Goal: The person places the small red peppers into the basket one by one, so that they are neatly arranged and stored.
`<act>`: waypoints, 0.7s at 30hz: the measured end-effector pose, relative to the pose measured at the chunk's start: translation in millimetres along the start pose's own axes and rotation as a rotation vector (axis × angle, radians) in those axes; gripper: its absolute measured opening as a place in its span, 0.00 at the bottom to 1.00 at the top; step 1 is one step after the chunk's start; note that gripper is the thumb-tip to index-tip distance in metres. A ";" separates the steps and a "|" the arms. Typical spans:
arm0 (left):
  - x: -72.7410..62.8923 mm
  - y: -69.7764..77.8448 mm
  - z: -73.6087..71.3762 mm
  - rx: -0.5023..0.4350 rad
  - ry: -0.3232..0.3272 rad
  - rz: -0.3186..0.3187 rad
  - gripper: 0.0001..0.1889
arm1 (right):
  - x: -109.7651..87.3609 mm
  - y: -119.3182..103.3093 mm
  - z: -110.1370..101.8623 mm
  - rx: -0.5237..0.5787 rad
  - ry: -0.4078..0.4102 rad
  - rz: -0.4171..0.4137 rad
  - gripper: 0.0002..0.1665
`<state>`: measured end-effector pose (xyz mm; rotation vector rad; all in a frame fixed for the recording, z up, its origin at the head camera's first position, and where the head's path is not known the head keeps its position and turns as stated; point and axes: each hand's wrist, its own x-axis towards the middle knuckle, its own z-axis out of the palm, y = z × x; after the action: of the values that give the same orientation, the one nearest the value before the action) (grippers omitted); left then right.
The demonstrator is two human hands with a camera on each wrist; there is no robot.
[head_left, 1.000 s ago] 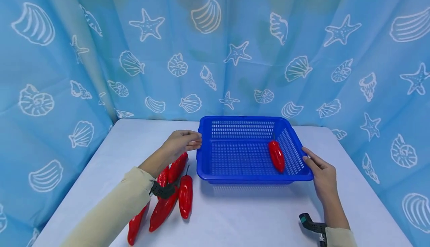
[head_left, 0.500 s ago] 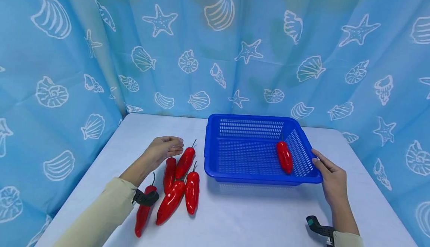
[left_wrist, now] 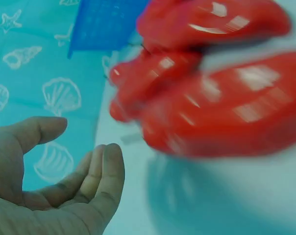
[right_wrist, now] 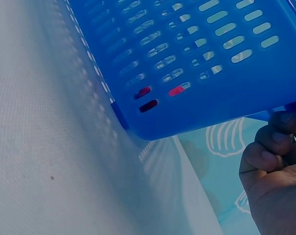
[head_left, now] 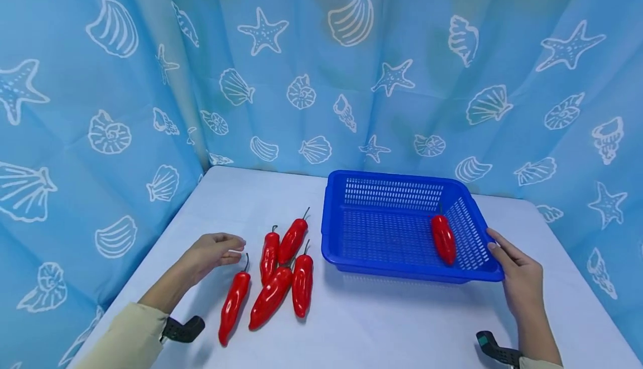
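My left hand (head_left: 213, 254) hovers by the stem of the leftmost red chili pepper (head_left: 234, 308), its thumb and fingers apart with nothing between them. In the left wrist view that nearest pepper (left_wrist: 226, 107) lies blurred beyond the fingertips. Several more peppers cluster to its right, among them a slanting one (head_left: 271, 297) and an upright-lying one (head_left: 302, 286). A blue plastic basket (head_left: 392, 273) with slotted walls holds a single pepper (head_left: 444, 240) along its right side. My right hand (head_left: 522, 273) pinches the basket's right rim, fingers curled over it in the right wrist view.
A white-covered table (head_left: 382, 335) carries everything. Behind it and along both sides hangs a blue curtain (head_left: 311, 39) with white shells and starfish. Each wrist wears a black camera mount, the left one (head_left: 183, 330) low beside the leftmost pepper.
My left hand has moved off the basket's left rim, leftward over the peppers to the leftmost one. The right hand keeps its hold on the rim. The head view has turned left.
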<state>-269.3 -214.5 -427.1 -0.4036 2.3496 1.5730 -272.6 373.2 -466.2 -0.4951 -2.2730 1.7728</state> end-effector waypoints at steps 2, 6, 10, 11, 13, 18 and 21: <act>-8.2 -13.7 -5.1 0.021 0.004 -0.027 0.28 | -1.1 2.6 -1.1 -0.037 -0.002 -0.001 0.30; -21.3 -34.4 -12.7 0.041 -0.006 -0.083 0.29 | -3.0 4.9 1.5 -0.061 -0.008 0.019 0.31; -26.7 -43.6 -7.9 0.052 -0.029 -0.127 0.28 | -3.0 3.8 -0.6 -0.029 -0.011 0.041 0.31; -27.6 -44.1 -6.8 0.058 -0.030 -0.130 0.28 | -2.6 4.0 -0.4 -0.011 -0.011 0.048 0.31; -29.2 -43.4 -4.9 0.084 -0.025 -0.129 0.27 | -2.4 4.3 0.7 0.018 -0.008 0.053 0.32; -32.2 -37.5 1.7 0.174 -0.006 -0.123 0.26 | -1.8 5.9 1.8 0.032 -0.006 0.044 0.32; -33.2 -34.9 5.2 0.206 -0.003 -0.128 0.27 | -1.1 4.9 1.5 -0.002 -0.005 0.023 0.32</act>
<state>-224.9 -220.1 -445.9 -0.4932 2.4013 1.2599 -271.5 372.5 -471.2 -0.5202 -2.2815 1.7852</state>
